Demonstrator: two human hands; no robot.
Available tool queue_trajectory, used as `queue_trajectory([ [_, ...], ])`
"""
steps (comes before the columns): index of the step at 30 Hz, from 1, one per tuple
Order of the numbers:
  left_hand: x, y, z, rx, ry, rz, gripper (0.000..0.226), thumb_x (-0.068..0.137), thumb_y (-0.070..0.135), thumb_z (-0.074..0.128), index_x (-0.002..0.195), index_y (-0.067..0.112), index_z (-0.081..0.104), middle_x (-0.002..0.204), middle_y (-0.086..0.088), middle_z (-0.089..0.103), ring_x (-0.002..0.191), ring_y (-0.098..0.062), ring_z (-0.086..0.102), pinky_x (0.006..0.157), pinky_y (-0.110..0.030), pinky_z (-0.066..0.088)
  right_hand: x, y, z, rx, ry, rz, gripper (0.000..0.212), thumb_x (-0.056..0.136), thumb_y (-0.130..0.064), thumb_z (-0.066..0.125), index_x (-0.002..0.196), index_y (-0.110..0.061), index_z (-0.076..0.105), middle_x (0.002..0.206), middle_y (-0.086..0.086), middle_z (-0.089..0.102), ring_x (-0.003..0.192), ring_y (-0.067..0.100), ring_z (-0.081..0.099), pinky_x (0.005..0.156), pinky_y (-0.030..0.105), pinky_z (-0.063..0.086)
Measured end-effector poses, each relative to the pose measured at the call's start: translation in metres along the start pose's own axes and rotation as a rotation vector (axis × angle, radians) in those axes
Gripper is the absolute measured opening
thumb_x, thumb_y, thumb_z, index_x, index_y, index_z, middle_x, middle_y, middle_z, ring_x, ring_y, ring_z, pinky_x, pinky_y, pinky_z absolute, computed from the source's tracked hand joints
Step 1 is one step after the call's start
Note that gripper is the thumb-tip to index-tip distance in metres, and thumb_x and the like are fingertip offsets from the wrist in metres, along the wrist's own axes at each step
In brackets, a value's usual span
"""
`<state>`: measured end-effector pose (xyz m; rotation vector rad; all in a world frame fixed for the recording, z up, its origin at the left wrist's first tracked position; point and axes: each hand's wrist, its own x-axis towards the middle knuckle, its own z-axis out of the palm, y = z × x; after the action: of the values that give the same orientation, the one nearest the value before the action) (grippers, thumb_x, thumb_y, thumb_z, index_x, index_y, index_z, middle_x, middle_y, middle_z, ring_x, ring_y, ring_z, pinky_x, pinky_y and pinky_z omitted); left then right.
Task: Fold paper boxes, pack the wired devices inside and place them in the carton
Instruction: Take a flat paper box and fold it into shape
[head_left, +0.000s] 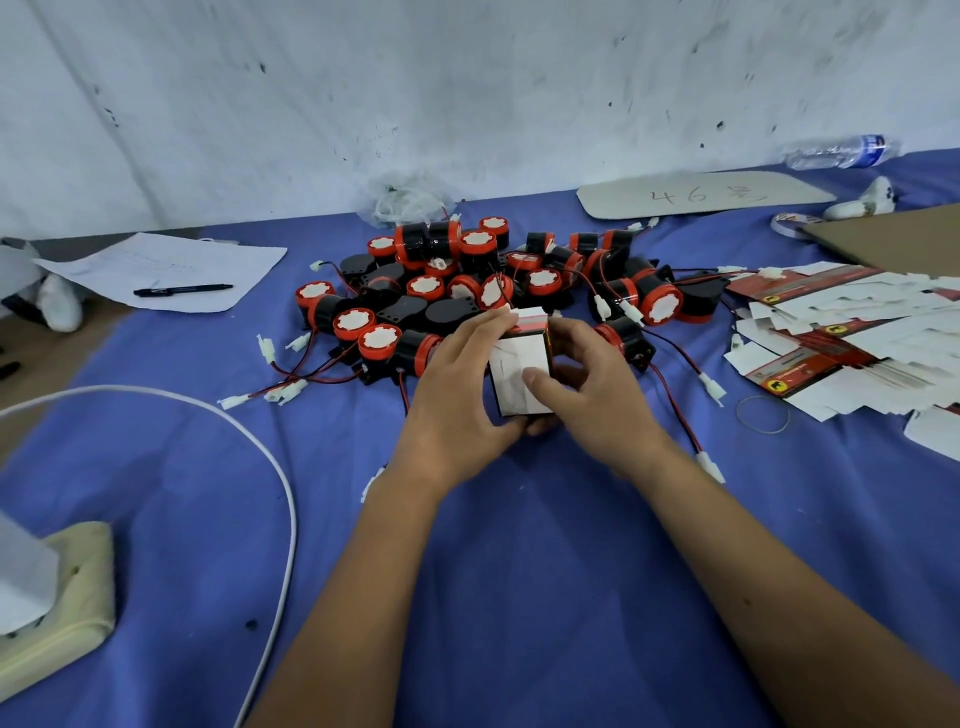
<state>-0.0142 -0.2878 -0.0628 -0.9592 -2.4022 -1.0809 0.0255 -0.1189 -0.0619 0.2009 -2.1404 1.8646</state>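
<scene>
Paper box (521, 376) sits upright between both hands, left hand (457, 384) gripping at nine o'clock, right hand (592, 384) pinching at three, thumb pressing the white flap.

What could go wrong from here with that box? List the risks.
1. Both the left hand and the right hand squeeze the small paper box; too much pressure could crease it.
2. Loose red-black wires run beside the right hand, so it might snag one and drag devices from the pile.
3. The flat box blanks lie in a loose heap and could slide.
</scene>
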Motion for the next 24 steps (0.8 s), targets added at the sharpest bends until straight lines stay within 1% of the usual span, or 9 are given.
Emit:
queue_trajectory([
  [2, 0.001, 0.001, 0.000, 0.043, 0.003, 0.006, 0.090, 0.070, 0.043, 0.079, 0.150, 0.018, 0.045, 0.151, 0.005, 0.047, 0.141, -0.015, 0.042, 0.117, -0.026, 0.034, 0.001, 0.003, 0.000, -0.004, -0.005, 0.007, 0.041, 0.096, -0.011, 0.065, 0.132, -0.027, 0.053, 0.123, -0.011, 0.064, 0.111, 0.017, 0.066, 0.061, 0.042, 0.063],
  [4, 0.001, 0.001, 0.001, 0.087, 0.007, 0.023, 0.091, 0.070, 0.050, 0.074, 0.149, 0.018, 0.046, 0.150, 0.005, 0.048, 0.137, -0.015, 0.043, 0.114, -0.017, 0.028, 0.002, 0.005, -0.001, -0.049, -0.002, 0.007, 0.041, 0.097, -0.012, 0.063, 0.134, -0.026, 0.052, 0.125, -0.011, 0.063, 0.112, 0.017, 0.066, 0.070, 0.045, 0.062],
  [6, 0.001, 0.001, 0.002, 0.119, 0.008, 0.036, 0.090, 0.070, 0.048, 0.077, 0.149, 0.018, 0.046, 0.150, 0.004, 0.048, 0.135, -0.017, 0.044, 0.112, -0.014, 0.025, 0.003, 0.007, -0.001, -0.063, 0.006, 0.009, 0.041, 0.097, -0.011, 0.063, 0.132, -0.028, 0.052, 0.125, -0.011, 0.064, 0.113, 0.016, 0.066, 0.077, 0.047, 0.062],
  [9, 0.002, 0.003, 0.003, 0.140, 0.026, 0.059, 0.087, 0.071, 0.046, 0.076, 0.148, 0.017, 0.047, 0.148, 0.001, 0.049, 0.131, -0.021, 0.047, 0.111, -0.022, 0.031, 0.004, 0.007, 0.001, -0.076, 0.049, -0.026, 0.041, 0.095, -0.008, 0.061, 0.129, -0.029, 0.053, 0.120, -0.013, 0.065, 0.108, 0.008, 0.066, 0.082, 0.034, 0.061],
  [12, 0.002, 0.006, 0.007, 0.153, 0.046, 0.101, 0.084, 0.072, 0.040, 0.080, 0.147, 0.019, 0.049, 0.147, 0.001, 0.049, 0.130, -0.021, 0.047, 0.111, -0.029, 0.038, 0.004, 0.007, 0.002, -0.137, 0.122, -0.084, 0.039, 0.093, -0.002, 0.057, 0.126, -0.023, 0.056, 0.113, -0.011, 0.067, 0.101, 0.003, 0.066, 0.078, 0.021, 0.056],
  [14, 0.002, 0.006, 0.008, 0.140, 0.049, 0.097, 0.085, 0.072, 0.040, 0.082, 0.148, 0.023, 0.047, 0.147, 0.003, 0.046, 0.132, -0.019, 0.045, 0.111, -0.029, 0.038, 0.005, 0.006, 0.000, -0.097, 0.095, -0.060, 0.040, 0.091, -0.001, 0.059, 0.126, -0.022, 0.058, 0.115, -0.007, 0.068, 0.104, 0.006, 0.066, 0.080, 0.023, 0.056],
  [17, 0.001, 0.001, 0.006, 0.083, 0.055, 0.059, 0.084, 0.073, 0.040, 0.079, 0.148, 0.024, 0.045, 0.149, 0.007, 0.045, 0.137, -0.014, 0.043, 0.114, -0.024, 0.035, 0.005, 0.004, -0.008, 0.181, -0.044, 0.059, 0.039, 0.090, -0.012, 0.071, 0.126, -0.024, 0.060, 0.118, -0.001, 0.071, 0.108, 0.016, 0.069, 0.075, 0.030, 0.059],
  [20, 0.001, -0.003, 0.006, 0.013, 0.054, 0.040, 0.084, 0.072, 0.032, 0.085, 0.147, 0.021, 0.048, 0.149, 0.007, 0.046, 0.140, -0.013, 0.044, 0.113, -0.033, 0.042, 0.004, 0.001, -0.014, 0.198, -0.077, 0.082, 0.036, 0.087, -0.013, 0.075, 0.120, -0.021, 0.063, 0.112, 0.004, 0.073, 0.104, 0.027, 0.071, 0.068, 0.039, 0.062],
  [24, 0.002, -0.001, 0.006, 0.040, 0.071, 0.061, 0.081, 0.075, 0.034, 0.084, 0.147, 0.020, 0.048, 0.151, 0.005, 0.046, 0.142, -0.014, 0.043, 0.114, -0.038, 0.043, 0.007, 0.004, -0.015, -0.034, -0.004, 0.002, 0.030, 0.086, -0.012, 0.078, 0.114, -0.016, 0.067, 0.110, -0.001, 0.073, 0.107, 0.018, 0.069, 0.094, 0.047, 0.057],
])
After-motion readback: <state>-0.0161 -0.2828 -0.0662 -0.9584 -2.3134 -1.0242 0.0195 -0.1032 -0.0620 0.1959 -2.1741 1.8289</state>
